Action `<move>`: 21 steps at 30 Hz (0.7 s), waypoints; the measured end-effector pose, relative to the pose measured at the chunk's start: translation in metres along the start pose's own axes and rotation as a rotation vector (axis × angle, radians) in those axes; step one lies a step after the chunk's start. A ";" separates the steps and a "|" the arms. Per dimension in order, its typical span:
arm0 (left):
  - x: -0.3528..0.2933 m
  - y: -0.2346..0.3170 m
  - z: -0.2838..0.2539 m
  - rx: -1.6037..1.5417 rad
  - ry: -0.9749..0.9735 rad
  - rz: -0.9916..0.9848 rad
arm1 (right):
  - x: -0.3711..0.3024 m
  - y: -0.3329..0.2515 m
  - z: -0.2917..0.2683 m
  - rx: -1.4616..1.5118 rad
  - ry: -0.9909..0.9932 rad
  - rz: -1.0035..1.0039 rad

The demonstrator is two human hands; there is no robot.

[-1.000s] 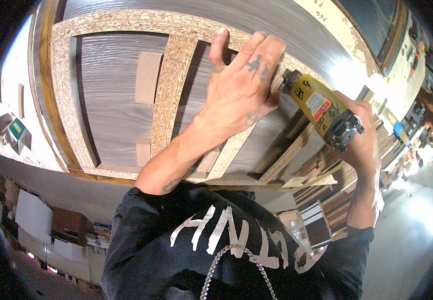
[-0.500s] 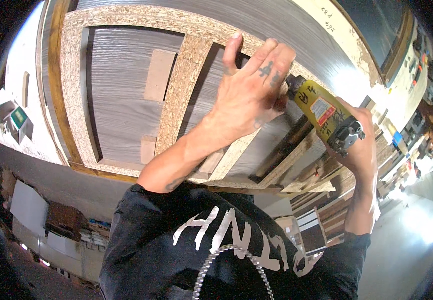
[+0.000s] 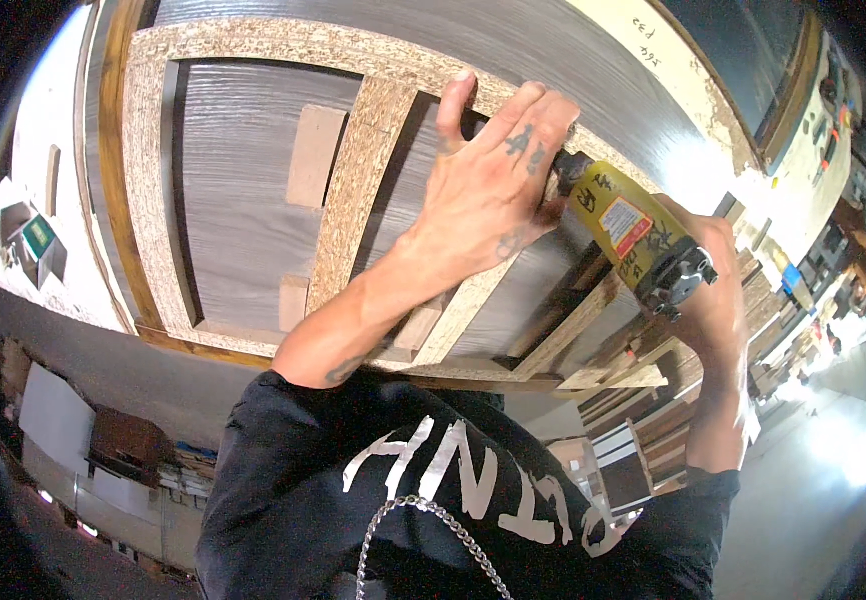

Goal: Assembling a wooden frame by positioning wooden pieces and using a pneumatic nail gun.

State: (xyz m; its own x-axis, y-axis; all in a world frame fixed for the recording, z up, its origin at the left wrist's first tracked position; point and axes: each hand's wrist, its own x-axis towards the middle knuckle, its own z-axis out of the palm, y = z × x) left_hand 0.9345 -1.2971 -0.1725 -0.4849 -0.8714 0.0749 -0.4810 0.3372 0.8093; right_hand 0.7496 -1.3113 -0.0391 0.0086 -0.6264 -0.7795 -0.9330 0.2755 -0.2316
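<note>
A chipboard frame (image 3: pixel 378 140) of rails and crossbars lies on a grey wood-grain panel (image 3: pixel 238 200). My left hand (image 3: pixel 478 175) rests over its far rail, right of a wide crossbar, thumb and fingers spread along the rail. Close beside those fingers is the dark nose end of a yellow-green nail gun (image 3: pixel 603 200), with a black end cap facing me. My right hand (image 3: pixel 708 275) is wrapped round the tool from the right; its fingers are mostly hidden behind the body. What the nose touches is covered by my left hand.
Small brown blocks (image 3: pixel 315 155) sit against the crossbars inside the frame. A brown wooden edge strip (image 3: pixel 113 150) borders the panel on the left. Stacked slatted frames (image 3: pixel 643 420) stand at the lower right. A green box (image 3: pixel 39 235) is at the far left.
The nail gun and my right hand have shifted a little to the left. My left hand has slid slightly left along the rail.
</note>
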 end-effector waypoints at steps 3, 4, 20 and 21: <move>0.000 -0.001 -0.003 0.005 -0.019 -0.014 | -0.006 -0.004 0.008 -0.192 0.199 -0.164; -0.001 -0.001 -0.003 -0.025 -0.024 -0.011 | -0.004 0.001 0.008 -0.194 0.198 -0.167; -0.002 0.000 -0.004 -0.026 0.009 -0.044 | 0.000 -0.011 0.001 -0.012 0.156 -0.196; -0.002 0.002 -0.006 -0.008 0.015 -0.050 | -0.002 -0.011 -0.001 -0.015 0.151 -0.203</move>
State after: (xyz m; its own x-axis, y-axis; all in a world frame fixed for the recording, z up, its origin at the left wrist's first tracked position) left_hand 0.9390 -1.2966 -0.1681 -0.4490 -0.8925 0.0427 -0.4989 0.2901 0.8167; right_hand 0.7596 -1.3136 -0.0344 0.1431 -0.7699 -0.6220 -0.9228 0.1234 -0.3650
